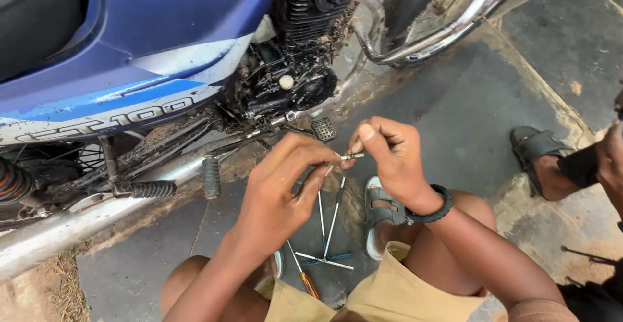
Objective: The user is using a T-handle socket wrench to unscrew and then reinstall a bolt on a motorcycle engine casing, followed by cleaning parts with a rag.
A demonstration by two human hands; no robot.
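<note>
Nearest us, tan shorts point(389, 293) and bare knees; above them our left hand point(279, 192) and right hand point(392, 160) pinch a small metal bolt point(352, 156) between fingertips, near the blue motorcycle's point(130, 49) engine point(292, 69), seemingly threading it, needing steady alignment.

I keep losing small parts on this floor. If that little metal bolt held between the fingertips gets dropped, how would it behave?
The bolt looks short, round and stiff, so it would probably roll. Pinched between the left hand and right hand, it seems light and maybe slippery. The grey floor looks hard, so it could bounce.
</note>
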